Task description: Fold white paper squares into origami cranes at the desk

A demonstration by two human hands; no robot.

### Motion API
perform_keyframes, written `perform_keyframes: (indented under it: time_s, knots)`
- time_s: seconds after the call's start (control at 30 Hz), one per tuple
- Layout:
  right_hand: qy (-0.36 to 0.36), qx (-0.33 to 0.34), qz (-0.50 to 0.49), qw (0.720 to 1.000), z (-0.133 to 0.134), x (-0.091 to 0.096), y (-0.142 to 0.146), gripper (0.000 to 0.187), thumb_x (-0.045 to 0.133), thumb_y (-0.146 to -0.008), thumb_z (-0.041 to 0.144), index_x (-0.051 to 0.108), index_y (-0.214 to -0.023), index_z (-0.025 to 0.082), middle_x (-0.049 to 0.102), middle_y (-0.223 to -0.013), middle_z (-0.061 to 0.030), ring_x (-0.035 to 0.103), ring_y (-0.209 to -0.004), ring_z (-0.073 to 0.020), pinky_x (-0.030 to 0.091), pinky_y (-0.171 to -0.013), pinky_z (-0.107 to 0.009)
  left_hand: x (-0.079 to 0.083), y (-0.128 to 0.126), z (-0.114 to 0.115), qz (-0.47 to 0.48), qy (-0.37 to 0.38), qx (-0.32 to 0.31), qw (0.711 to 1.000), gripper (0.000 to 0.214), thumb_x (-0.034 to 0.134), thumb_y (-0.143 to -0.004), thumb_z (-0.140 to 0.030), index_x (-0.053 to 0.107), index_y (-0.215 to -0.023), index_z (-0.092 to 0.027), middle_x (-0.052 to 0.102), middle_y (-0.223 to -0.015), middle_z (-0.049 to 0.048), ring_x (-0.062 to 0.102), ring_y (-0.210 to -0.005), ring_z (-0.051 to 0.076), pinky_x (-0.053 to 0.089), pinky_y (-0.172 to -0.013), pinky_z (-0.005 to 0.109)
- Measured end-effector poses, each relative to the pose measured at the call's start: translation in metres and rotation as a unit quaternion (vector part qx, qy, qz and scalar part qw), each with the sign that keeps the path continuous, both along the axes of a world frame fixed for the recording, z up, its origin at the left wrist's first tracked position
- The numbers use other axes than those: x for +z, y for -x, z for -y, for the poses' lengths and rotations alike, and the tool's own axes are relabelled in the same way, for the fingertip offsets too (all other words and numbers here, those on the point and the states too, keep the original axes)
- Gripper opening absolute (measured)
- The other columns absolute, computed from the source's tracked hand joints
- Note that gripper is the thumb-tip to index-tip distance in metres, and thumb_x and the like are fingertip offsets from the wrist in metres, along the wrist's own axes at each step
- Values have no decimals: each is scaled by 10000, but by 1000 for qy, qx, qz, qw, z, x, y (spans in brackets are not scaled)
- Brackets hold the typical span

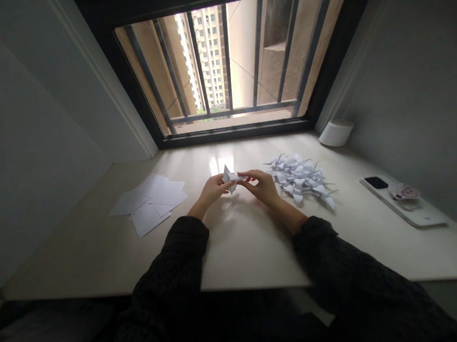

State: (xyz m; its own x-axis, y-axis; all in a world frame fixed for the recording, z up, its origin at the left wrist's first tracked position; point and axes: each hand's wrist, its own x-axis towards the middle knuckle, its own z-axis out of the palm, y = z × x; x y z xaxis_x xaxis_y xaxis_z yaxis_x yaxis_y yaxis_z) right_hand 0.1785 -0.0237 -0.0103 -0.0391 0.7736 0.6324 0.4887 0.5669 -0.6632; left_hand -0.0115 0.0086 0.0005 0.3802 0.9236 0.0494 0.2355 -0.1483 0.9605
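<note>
A small folded white paper figure (230, 177) is held above the pale tabletop (240, 246) between both hands. My left hand (212, 189) pinches its left side with closed fingers. My right hand (261, 184) grips its right end, thumb and fingers pressed together. To the right of my right hand lies a pile of several finished folded paper figures (301, 179). Loose flat white paper sheets (150, 202) are spread to the left of my left hand. Dark sleeves cover both forearms.
A white phone (403, 200) with a round sticker grip lies face down at the right. A white cylindrical object (336, 132) stands at the back right corner. A barred window (226, 68) fills the wall behind the table. Grey walls close in on both sides.
</note>
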Motion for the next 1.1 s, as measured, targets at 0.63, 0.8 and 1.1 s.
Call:
perform_keyframes:
  time_s: [0.63,0.8,1.1]
  knots:
    - [-17,-19,5,1000,0,-3,0,179,669,-824,357,749,-972,297,732,-822,-24,627,-713,-182,499,-639,-316,-5,-3,-1,36,31,-10,999,358,648,-788,-392,665,-1015,-116,709,-852,97,684,-753,190,551,-659,304]
    - [-21,-26,22,999,0,-4,1,178,634,-852,345,745,-983,296,736,-855,-25,635,-737,-187,508,-693,-336,-6,-3,-2,35,21,6,999,366,669,-766,-421,700,-979,-125,707,-856,90,666,-775,194,558,-669,317]
    - [-40,-28,7,999,4,5,1,381,668,-827,372,643,-1199,298,711,-1012,-46,625,-767,-183,522,-763,-361,-9,-1,-5,107,8,80,991,518,730,-722,-450,674,-1131,-136,718,-952,99,673,-815,188,547,-798,364]
